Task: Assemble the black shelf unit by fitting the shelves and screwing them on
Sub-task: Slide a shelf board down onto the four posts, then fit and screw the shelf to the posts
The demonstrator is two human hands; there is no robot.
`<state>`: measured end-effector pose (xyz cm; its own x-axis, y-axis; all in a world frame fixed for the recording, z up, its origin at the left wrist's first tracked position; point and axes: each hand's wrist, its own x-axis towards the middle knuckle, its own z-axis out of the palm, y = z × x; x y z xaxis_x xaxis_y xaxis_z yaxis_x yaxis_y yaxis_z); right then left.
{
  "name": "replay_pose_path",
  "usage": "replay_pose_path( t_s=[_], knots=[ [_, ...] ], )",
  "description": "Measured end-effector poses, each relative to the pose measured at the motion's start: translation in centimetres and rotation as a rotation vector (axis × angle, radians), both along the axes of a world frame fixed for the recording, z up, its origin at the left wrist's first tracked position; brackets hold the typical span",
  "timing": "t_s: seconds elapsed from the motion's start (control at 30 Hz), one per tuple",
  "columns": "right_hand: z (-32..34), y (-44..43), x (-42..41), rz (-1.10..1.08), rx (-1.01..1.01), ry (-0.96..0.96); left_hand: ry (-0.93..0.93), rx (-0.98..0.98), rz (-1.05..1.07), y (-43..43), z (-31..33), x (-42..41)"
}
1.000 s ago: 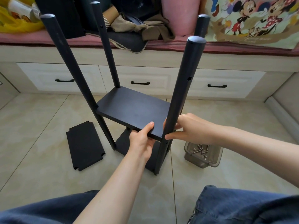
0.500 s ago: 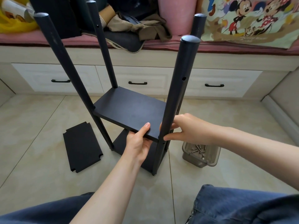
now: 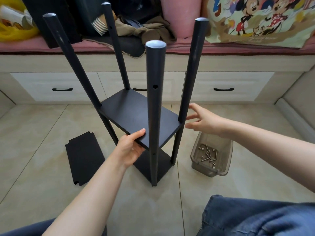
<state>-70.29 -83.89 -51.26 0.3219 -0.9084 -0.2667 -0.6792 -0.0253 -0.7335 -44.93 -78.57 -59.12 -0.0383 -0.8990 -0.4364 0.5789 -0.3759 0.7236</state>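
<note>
The black shelf unit stands on the tiled floor with four round posts rising from a bottom shelf [image 3: 151,167]. A middle shelf [image 3: 133,114] sits between the posts. My left hand [image 3: 132,149] grips that shelf's near edge, thumb on top and fingers underneath. The near post [image 3: 154,99] rises just right of this hand. My right hand [image 3: 204,121] hovers with spread fingers beside the right post [image 3: 189,79], apart from it and holding nothing. A loose black shelf panel [image 3: 83,157] lies flat on the floor to the left.
A clear plastic tub [image 3: 219,169] holding several screws stands on the floor at the right. Behind the unit runs a bench with white drawers [image 3: 226,86], piled with clothes and cushions. My denim-clad knees [image 3: 255,217] fill the bottom edge.
The unit has turned so the post my right hand pinched is now in front of me. My right hand has let go and moved right, fingers spread. My left hand still holds the shelf edge.
</note>
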Motion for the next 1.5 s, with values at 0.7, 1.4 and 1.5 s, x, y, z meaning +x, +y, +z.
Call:
replay_pose_path(
  t_s=[0.7,1.4,1.5],
  knots=[
    [-2.6,0.0,1.9,-0.075,-0.141,-0.002,-0.072,0.001,0.117,0.4,0.2,-0.1],
    [-5.5,0.4,-3.0,-0.045,0.121,0.382,-0.124,0.007,0.115,1.6,-0.1,-1.3],
    [-8.2,-0.2,-2.6,-0.005,0.240,0.531,-0.166,-0.007,0.091,1.7,-0.3,-1.2]
  ],
)
